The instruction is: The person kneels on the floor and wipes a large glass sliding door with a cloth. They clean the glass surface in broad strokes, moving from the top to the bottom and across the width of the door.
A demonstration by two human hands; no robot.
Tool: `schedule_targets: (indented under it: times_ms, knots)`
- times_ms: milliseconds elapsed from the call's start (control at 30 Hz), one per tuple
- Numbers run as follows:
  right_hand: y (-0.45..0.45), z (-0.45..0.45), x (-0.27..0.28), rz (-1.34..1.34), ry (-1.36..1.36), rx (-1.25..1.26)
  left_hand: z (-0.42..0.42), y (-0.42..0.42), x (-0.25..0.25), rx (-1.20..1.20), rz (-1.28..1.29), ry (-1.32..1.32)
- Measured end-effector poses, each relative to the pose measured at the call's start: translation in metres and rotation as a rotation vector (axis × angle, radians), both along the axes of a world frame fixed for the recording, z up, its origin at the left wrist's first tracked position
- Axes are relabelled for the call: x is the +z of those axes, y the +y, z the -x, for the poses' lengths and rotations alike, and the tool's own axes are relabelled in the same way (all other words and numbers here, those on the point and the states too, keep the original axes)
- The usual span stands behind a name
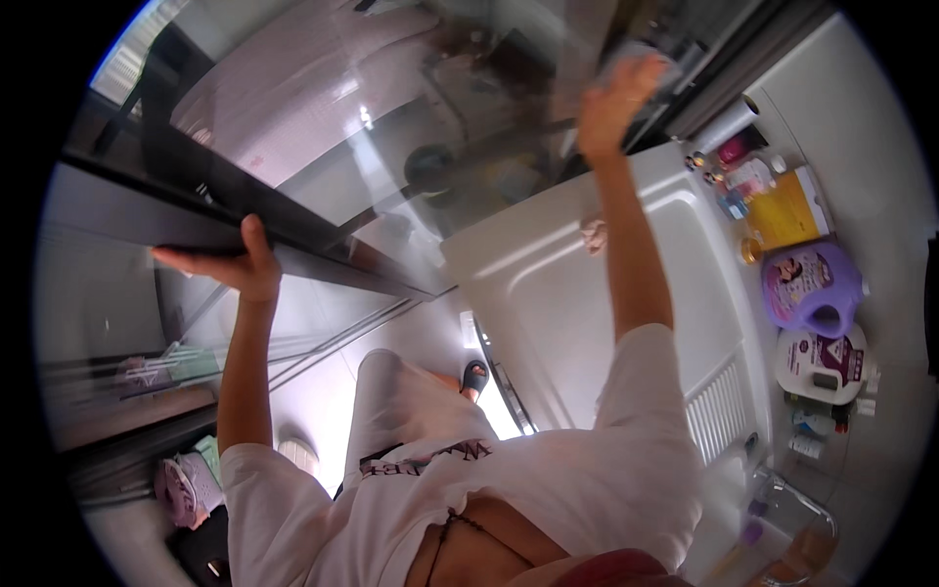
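My left hand grips the dark frame of a glass door, its thumb up against the edge and its fingers spread along the near side. Farther up on the right, my right hand reaches out to a glass panel. It is blurred, and a pale cloth shows under and around its fingers, pressed on the glass close to a dark upright frame. Below my right forearm, a crumpled pinkish cloth lies at the rim of a white washbasin.
Along the ledge on the right stand a purple jug, a white jug, a yellow box and several small bottles. A chrome faucet is at lower right. Door tracks cross the floor. Tissue packs sit at lower left.
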State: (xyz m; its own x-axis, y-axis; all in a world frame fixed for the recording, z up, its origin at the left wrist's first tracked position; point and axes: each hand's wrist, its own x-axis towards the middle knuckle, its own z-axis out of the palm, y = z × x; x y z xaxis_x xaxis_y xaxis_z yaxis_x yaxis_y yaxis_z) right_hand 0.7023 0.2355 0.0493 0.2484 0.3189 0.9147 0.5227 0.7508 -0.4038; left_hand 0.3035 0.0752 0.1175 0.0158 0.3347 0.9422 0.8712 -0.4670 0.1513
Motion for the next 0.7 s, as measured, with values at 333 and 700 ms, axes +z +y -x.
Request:
schedule_targets:
  times_ms: [333, 700]
  knots:
    - [-0.002, 0.015, 0.029, 0.145, 0.064, -0.374, 0.000, 0.000, -0.007, -0.097, -0.040, -0.107]
    - [-0.119, 0.243, 0.030, -0.153, -0.646, -0.210, 0.015, -0.001, -0.037, -0.392, 0.093, -0.232]
